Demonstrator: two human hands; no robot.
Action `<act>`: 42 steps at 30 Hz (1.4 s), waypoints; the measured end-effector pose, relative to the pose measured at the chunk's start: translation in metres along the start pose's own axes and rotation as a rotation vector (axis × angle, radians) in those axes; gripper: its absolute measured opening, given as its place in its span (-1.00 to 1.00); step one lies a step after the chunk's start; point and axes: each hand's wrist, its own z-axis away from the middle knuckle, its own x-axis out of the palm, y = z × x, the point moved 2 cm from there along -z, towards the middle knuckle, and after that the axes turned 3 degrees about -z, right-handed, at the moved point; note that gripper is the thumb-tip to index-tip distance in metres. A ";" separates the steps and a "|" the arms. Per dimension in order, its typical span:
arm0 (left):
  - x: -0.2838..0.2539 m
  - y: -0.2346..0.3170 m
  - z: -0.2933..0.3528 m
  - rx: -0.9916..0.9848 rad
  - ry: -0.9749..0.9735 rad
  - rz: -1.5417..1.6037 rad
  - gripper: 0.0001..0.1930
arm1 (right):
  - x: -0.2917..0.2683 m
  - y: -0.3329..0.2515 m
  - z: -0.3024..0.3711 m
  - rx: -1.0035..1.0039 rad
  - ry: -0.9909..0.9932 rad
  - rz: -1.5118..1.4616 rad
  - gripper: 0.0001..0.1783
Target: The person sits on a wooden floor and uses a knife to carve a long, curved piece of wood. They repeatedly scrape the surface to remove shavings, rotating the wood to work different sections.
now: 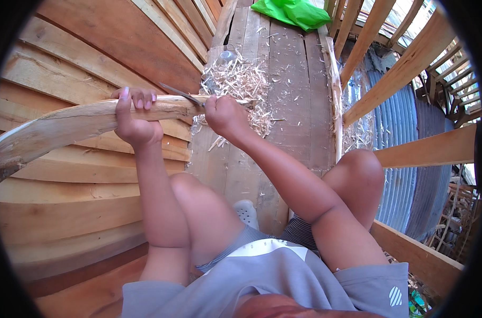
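A long, pale piece of wood [71, 124] runs from the left rim to the middle, curved in this view, with a rough, peeled surface. My left hand [137, 119] is wrapped round it, fingers over the top and thumb along the near side. In my closed right hand [225, 114] is a knife [180, 93]. Its dark, narrow blade points up and left across the wood close to its right end. The fist hides the knife's handle and part of the wood's end.
Wood shavings [246, 79] are heaped on the plank floor [288, 124] beyond my hands, around a clear, rounded object [226, 55]. A board wall [87, 204] rises on the left, a slatted railing [405, 69] on the right. Green plastic [294, 13] lies at the far end.
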 end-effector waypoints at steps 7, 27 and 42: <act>-0.028 0.006 -0.001 -0.009 0.137 0.052 -0.87 | 0.023 -0.005 0.001 0.060 -0.003 0.024 -0.37; -0.015 0.005 0.004 0.018 0.212 0.030 -0.87 | 0.012 0.012 -0.007 0.087 -0.136 -0.039 -0.36; -0.046 0.001 0.004 0.015 0.152 0.052 -0.89 | -0.016 -0.019 -0.020 0.117 -0.181 0.162 -0.53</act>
